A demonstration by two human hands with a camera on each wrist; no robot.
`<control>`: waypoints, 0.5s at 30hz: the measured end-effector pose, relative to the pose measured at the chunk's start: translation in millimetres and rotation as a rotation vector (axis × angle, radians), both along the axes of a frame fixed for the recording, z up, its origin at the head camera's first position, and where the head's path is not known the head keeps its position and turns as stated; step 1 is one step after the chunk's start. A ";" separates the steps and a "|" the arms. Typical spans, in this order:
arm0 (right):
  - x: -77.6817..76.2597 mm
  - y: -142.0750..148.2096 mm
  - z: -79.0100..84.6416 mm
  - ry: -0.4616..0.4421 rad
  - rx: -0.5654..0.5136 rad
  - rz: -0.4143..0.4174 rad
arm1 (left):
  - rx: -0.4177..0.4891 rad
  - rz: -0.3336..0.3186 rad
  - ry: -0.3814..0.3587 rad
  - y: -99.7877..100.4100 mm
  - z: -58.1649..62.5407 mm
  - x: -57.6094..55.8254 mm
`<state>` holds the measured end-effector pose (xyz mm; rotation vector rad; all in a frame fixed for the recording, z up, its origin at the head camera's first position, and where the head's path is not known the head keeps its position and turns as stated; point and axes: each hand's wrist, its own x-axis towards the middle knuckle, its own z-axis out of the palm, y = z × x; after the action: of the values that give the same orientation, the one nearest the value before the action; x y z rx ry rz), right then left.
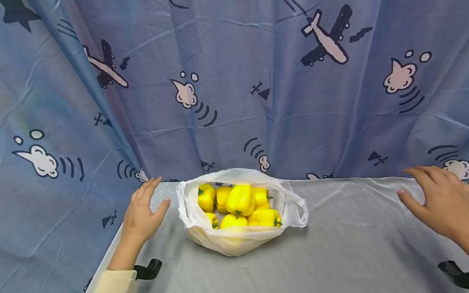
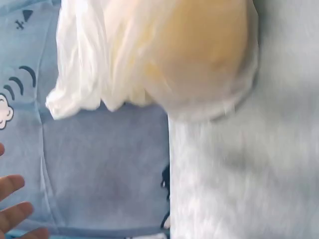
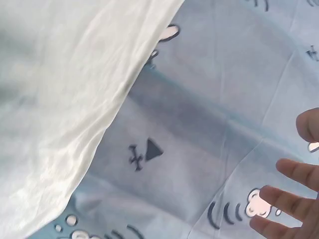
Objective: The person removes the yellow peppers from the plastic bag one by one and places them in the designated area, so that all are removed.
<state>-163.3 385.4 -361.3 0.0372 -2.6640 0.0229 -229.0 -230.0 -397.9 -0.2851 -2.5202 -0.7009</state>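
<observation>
A white plastic bag (image 1: 234, 244) stands with its mouth open on the grey-covered table, holding several yellow bell peppers (image 1: 240, 199). Its handle loop droops to the right side. Just left of the bag, my left hand (image 1: 142, 215) hovers with fingers spread, touching nothing. In the left wrist view the bag (image 2: 199, 64) looms close, and only fingertips (image 2: 15, 216) show at the lower left. Well to the right, my right hand (image 1: 448, 202) is raised with its fingers extended and holds nothing. Its fingers (image 3: 289, 204) appear at the edge of the right wrist view.
Blue curtains (image 1: 230, 95) printed with planes and clouds hang behind the table and along both sides. The grey tabletop (image 1: 352, 248) ends at the back curtain. A black strap piece (image 1: 149, 269) sits at the left wrist, another (image 1: 459, 275) at the right.
</observation>
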 end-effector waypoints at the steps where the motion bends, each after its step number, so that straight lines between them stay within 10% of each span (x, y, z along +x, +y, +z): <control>1: 0.2 -3.4 1.1 0.025 -0.013 0.025 | 0.033 -0.015 0.000 2.0 -1.2 -0.4; 15: -3.1 -45.7 19.5 -0.053 -0.331 0.178 | 0.142 -0.041 -0.051 23.9 -11.5 -3.2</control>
<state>-166.4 339.7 -341.8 0.1677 -2.6653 0.5276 -232.2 -206.1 -409.4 -0.2723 -2.5032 -0.9093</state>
